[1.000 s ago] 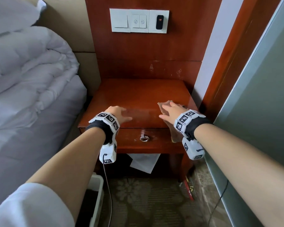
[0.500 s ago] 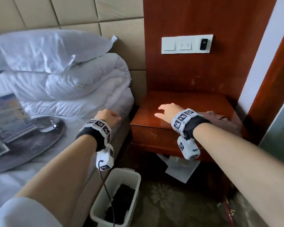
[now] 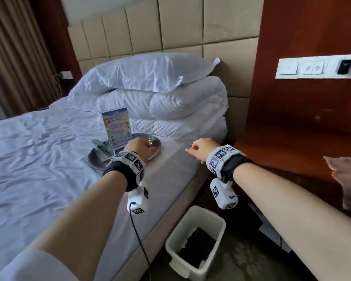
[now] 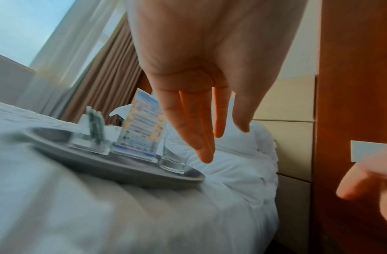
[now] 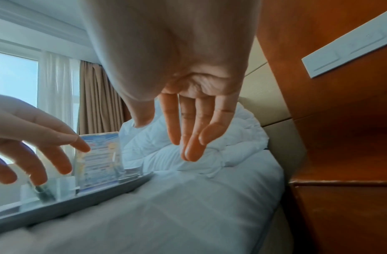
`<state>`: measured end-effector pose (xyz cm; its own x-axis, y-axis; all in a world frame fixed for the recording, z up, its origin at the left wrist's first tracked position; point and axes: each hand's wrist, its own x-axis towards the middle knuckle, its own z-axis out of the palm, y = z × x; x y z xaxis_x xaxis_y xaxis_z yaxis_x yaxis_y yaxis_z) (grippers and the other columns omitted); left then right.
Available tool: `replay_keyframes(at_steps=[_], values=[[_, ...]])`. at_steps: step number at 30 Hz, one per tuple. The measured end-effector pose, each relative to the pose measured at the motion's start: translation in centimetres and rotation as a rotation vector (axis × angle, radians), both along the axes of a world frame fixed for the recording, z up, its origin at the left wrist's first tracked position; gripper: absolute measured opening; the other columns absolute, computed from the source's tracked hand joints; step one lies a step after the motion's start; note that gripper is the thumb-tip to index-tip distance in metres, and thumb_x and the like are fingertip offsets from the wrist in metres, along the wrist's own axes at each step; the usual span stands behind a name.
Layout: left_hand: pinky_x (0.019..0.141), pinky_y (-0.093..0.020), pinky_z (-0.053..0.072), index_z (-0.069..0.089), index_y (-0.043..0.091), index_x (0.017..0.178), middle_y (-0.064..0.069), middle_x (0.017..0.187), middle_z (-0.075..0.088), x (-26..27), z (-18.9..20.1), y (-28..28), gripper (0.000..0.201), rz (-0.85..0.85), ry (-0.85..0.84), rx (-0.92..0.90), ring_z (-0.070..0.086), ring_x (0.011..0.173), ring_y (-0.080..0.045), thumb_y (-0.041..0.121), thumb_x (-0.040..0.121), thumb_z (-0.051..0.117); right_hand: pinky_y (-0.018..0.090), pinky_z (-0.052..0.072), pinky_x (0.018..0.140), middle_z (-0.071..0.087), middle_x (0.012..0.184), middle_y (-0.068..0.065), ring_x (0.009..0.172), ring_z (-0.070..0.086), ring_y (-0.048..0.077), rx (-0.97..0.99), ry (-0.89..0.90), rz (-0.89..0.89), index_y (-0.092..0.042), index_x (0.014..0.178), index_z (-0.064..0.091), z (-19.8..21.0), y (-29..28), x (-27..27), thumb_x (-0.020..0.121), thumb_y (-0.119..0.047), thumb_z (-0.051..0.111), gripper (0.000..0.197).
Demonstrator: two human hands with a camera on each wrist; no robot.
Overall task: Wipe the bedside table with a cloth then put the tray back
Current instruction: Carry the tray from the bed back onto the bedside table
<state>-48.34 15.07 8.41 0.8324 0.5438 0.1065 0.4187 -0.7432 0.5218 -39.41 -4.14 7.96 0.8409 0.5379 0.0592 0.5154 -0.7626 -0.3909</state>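
A round metal tray (image 3: 94,162) (image 4: 123,173) (image 5: 79,201) lies on the white bed. It carries a drinking glass (image 4: 173,159), an upright printed card (image 3: 117,128) and a small holder of packets (image 3: 101,146). My left hand (image 3: 144,149) (image 4: 218,134) hovers over the tray's right side by the glass, fingers straight, holding nothing. My right hand (image 3: 197,151) (image 5: 166,137) hangs empty over the bed's edge, right of the tray. The brownish cloth (image 3: 346,173) lies on the wooden bedside table (image 3: 282,142) at the far right, apart from both hands.
A white waste bin (image 3: 197,240) stands on the carpet between bed and table. A pillow and a folded duvet (image 3: 170,94) are piled behind the tray against the padded headboard. A switch panel (image 3: 316,66) sits on the wood wall above the table.
The view has swung left from the table to the bed. My right hand has let go of the cloth, and both hands have moved left, the left one over the tray.
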Motion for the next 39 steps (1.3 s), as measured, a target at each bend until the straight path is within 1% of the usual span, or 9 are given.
replay_keyframes(at_steps=[13,20,22,25,28,30,32,34,39], values=[[0.08,-0.05,0.057,0.059,0.003,0.07,-0.028,0.092,0.071,-6.5,-2.7,11.4,0.028,0.398,-0.074,-0.192,0.07,0.087,-0.039,0.026,0.084,0.064,0.028,0.047,0.076,0.059,0.079,0.004,0.075,0.054,0.02,-0.016,0.058,0.111,-0.016,0.084,0.06,-2.4,7.9,-2.8,0.093,-0.041,0.053,0.027],[0.078,-0.06,0.054,0.057,-0.008,0.071,-0.019,0.051,0.061,-6.6,-4.8,15.3,0.036,0.504,-0.158,-0.542,0.065,0.062,-0.035,0.022,0.09,0.061,0.033,0.051,0.083,0.064,0.084,0.008,0.078,0.059,0.023,0.049,0.156,0.053,-0.023,0.063,0.045,-3.2,11.8,-2.0,0.09,-0.046,0.054,0.037],[0.065,-0.051,0.059,0.055,-0.009,0.074,-0.016,0.044,0.058,-6.6,-4.4,14.9,0.034,0.508,-0.15,-0.594,0.062,0.047,-0.029,0.018,0.093,0.058,0.031,0.051,0.078,0.069,0.09,0.014,0.075,0.058,0.024,0.08,0.208,0.02,-0.019,0.067,0.046,-3.4,12.8,-1.6,0.091,-0.047,0.052,0.037],[0.034,-0.025,0.049,0.053,-0.007,0.077,-0.017,0.061,0.054,-6.7,-3.9,14.3,0.029,0.501,-0.126,-0.668,0.051,0.022,-0.02,0.015,0.096,0.054,0.024,0.044,0.048,0.068,0.077,0.015,0.048,0.059,0.022,0.18,0.406,-0.044,-0.005,0.096,0.054,-3.6,13.8,-1.3,0.094,-0.045,0.048,0.041],[0.026,-0.017,0.042,0.054,-0.008,0.082,-0.016,0.063,0.05,-6.3,-3.6,14.2,0.026,0.498,-0.135,-0.705,0.052,0.03,-0.021,0.013,0.097,0.052,0.014,0.033,0.03,0.067,0.108,0.021,0.031,0.057,0.014,0.296,0.586,-0.097,-0.003,0.097,0.051,-3.9,14.7,-1.0,0.095,-0.044,0.048,0.041],[0.022,-0.013,0.035,0.048,-0.004,0.07,-0.015,0.062,0.047,-6.2,-3.5,13.9,0.034,0.488,-0.142,-0.756,0.049,0.041,-0.022,0.014,0.1,0.047,0.007,0.028,0.025,0.057,0.118,0.019,0.033,0.056,0.016,0.401,0.673,-0.138,-0.001,0.117,0.051,-3.8,15.3,-0.9,0.095,-0.04,0.051,0.044],[0.02,-0.013,0.03,0.044,-0.001,0.066,-0.014,0.05,0.051,-6.0,-3.6,13.6,0.041,0.462,-0.11,-0.819,0.051,0.029,-0.019,0.019,0.101,0.043,0.006,0.025,0.024,0.052,0.103,0.014,0.041,0.053,0.016,0.434,0.716,-0.174,-0.004,0.118,0.049,-3.5,15.8,-0.8,0.096,-0.036,0.051,0.039],[0.019,-0.012,0.027,0.043,-0.001,0.066,-0.012,0.034,0.05,-5.9,-3.7,13.4,0.043,0.446,-0.096,-0.866,0.045,0.016,-0.012,0.022,0.102,0.041,0.004,0.024,0.024,0.052,0.079,0.01,0.025,0.047,0.012,0.397,0.719,-0.188,-0.004,0.093,0.049,-3.4,16.2,-0.5,0.098,-0.031,0.05,0.027],[0.024,-0.01,0.032,0.04,0.005,0.068,-0.007,0.052,0.051,-5.3,-4.2,13.6,0.035,0.447,-0.08,-0.911,0.042,0.017,-0.005,0.013,0.102,0.039,0.003,0.022,0.023,0.052,0.045,0.005,0.011,0.033,0.004,0.312,0.672,-0.196,-0.005,0.064,0.045,-3.2,16.1,0.0,0.096,-0.013,0.051,0.034]])
